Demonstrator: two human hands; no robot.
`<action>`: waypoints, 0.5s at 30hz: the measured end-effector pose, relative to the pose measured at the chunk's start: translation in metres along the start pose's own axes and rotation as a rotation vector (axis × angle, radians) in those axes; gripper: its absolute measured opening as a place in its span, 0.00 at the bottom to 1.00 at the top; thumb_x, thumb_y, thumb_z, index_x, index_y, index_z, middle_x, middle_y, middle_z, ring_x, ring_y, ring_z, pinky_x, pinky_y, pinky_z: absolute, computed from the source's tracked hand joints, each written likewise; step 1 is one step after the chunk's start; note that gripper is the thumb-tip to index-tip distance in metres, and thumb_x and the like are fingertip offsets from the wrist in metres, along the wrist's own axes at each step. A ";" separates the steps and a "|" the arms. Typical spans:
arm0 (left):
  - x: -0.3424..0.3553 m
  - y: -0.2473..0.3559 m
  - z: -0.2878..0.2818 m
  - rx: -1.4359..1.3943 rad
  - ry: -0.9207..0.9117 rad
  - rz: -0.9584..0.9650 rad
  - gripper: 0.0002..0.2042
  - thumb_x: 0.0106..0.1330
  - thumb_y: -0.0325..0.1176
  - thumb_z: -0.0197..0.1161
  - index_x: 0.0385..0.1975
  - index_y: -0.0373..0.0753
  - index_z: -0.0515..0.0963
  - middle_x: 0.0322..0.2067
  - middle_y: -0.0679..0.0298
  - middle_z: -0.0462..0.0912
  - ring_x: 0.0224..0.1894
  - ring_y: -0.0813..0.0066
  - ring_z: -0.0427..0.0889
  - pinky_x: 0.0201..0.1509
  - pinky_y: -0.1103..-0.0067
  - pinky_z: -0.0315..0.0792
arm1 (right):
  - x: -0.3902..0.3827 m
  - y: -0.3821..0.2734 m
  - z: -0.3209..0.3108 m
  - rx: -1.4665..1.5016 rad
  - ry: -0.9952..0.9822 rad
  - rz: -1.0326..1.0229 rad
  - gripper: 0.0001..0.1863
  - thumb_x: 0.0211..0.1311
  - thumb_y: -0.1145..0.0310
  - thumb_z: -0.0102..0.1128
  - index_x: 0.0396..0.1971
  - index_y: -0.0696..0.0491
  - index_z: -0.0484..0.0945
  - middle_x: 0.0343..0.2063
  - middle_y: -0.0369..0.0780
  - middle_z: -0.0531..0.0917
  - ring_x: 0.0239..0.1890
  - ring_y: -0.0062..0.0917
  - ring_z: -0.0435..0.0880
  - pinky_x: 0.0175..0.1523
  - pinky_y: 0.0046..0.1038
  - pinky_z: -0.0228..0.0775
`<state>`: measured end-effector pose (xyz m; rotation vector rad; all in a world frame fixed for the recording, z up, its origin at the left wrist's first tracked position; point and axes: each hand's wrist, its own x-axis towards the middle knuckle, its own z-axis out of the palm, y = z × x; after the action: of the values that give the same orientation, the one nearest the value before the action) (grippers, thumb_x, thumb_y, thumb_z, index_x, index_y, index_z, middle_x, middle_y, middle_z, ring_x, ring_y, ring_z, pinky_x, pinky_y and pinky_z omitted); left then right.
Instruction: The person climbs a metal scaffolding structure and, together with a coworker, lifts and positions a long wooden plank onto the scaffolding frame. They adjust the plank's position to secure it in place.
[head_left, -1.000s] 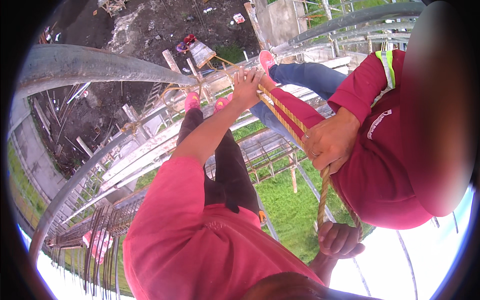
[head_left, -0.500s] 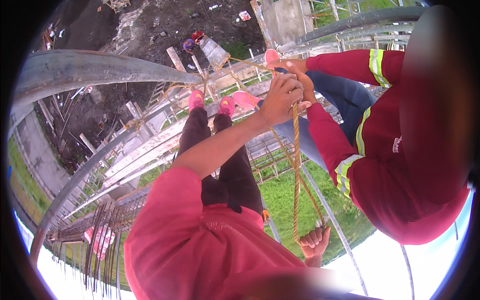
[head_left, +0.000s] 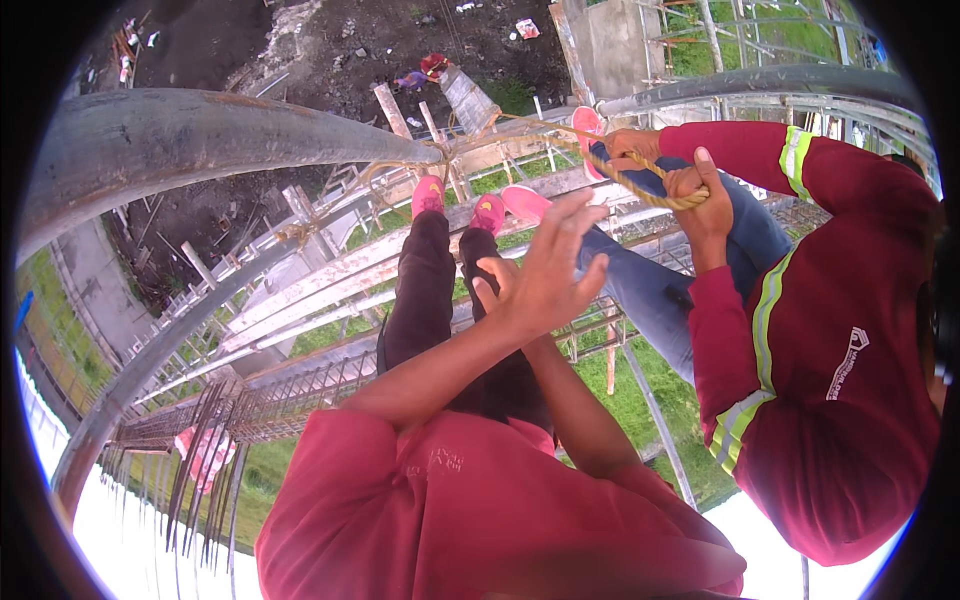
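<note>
My left hand [head_left: 550, 270] is raised in front of me with its fingers apart, holding nothing. Behind its wrist, my right hand [head_left: 497, 285] shows only in part; its visible fingers are spread, and no rope is seen in them. A yellow-brown twisted rope [head_left: 640, 190] is in the hands of a co-worker on my right. One co-worker's hand [head_left: 697, 195] is closed around a bend of the rope, while the other hand [head_left: 632, 145] is beside it, nearer the pipe joint. My left fingertips are close to the rope but apart from it.
A thick grey pipe [head_left: 230, 128] crosses the left, with another pipe [head_left: 780, 85] at the right. Pale planks [head_left: 290, 295] run beneath my pink shoes [head_left: 428, 198]. Rebar [head_left: 200, 460] juts out at the lower left. Far below, a person [head_left: 433, 66] stands on dark ground.
Both my hands have let go of the rope, and my right hand has come up beside the left. The co-worker now holds the gathered rope to the right. The view has shifted slightly.
</note>
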<state>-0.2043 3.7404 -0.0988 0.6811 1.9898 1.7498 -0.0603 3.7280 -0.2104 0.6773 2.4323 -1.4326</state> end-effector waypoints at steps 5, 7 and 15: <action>0.002 -0.032 -0.194 0.424 0.671 -0.305 0.38 0.59 0.39 0.72 0.65 0.33 0.58 0.56 0.53 0.65 0.61 0.60 0.67 0.64 0.64 0.65 | 0.198 0.050 -0.003 0.266 0.436 0.284 0.21 0.61 0.68 0.59 0.52 0.62 0.73 0.49 0.48 0.79 0.51 0.35 0.78 0.57 0.36 0.69; 0.028 -0.033 -0.240 0.264 0.628 0.042 0.49 0.55 0.52 0.75 0.68 0.31 0.53 0.64 0.48 0.61 0.67 0.58 0.65 0.67 0.60 0.66 | 0.261 0.087 -0.014 0.621 0.536 0.426 0.24 0.61 0.68 0.60 0.55 0.63 0.71 0.52 0.49 0.79 0.51 0.35 0.79 0.56 0.36 0.69; 0.093 -0.052 -0.255 -0.120 0.106 0.361 0.40 0.58 0.66 0.63 0.56 0.33 0.68 0.39 0.53 0.77 0.41 0.59 0.81 0.51 0.60 0.74 | 0.352 0.213 -0.041 1.190 1.030 0.848 0.45 0.57 0.63 0.69 0.68 0.65 0.54 0.69 0.54 0.58 0.71 0.37 0.61 0.71 0.35 0.55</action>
<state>-0.4351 3.5884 -0.1148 0.9738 1.8988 2.1326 -0.2568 3.9463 -0.5016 2.7391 0.8762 -2.2023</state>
